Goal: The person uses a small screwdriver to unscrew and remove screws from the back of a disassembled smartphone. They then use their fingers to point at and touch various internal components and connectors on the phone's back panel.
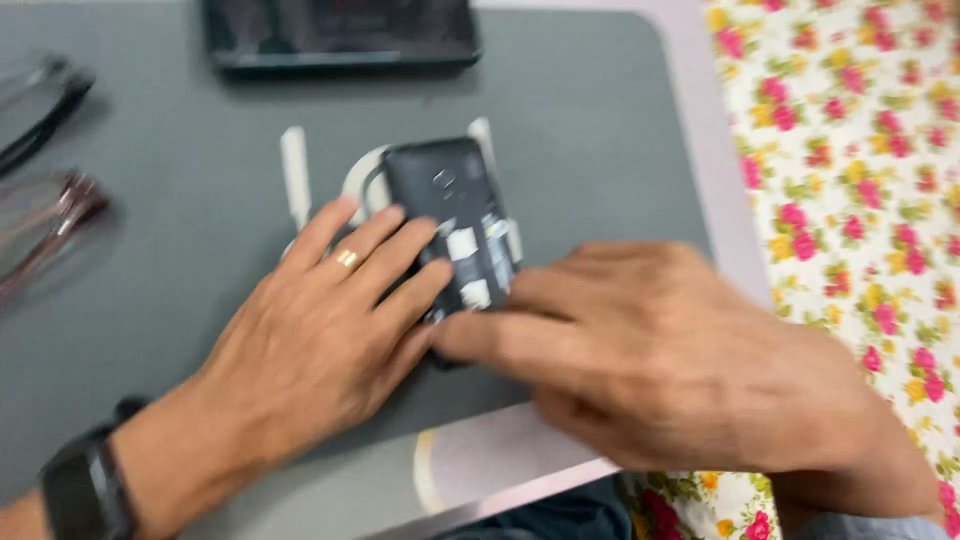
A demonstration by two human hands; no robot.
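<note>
- Centrally in the head view, a dark phone (452, 222) lies on a grey mat (600, 120) with its back cover off, so pale labels and inner parts show on its lower half.
- Left hand (320, 335), lower left of the frame, lies flat with fingers spread and pressed on the phone's left edge; it steadies the phone rather than closing round it. A gold ring sits on one finger and a black wristband (85, 485) on the wrist.
- Right hand (660, 350), lower right, is blurred; its thumb and forefinger reach to the phone's lower right edge and touch it, but whether they pinch anything I cannot tell.
- Judging by the exposed interior, the opening of the phone looks done; what is left inside to handle is not clear from this frame, and no loose cover can be made out.
- Under and behind the phone a whitish ring-shaped piece (362, 180) peeks out, with a white stick-like tool (295, 175) just to its left.
- Upper middle, a dark tray or tablet (340, 35) lies at the mat's far edge, well apart from the hands.
- Upper left, dark and reddish spectacles or cables (45, 150) lie blurred; which they are I cannot tell.
- Right side, a flowered cloth (850, 150) covers the table beyond the mat.
- Nothing lies between the hands and the phone.
</note>
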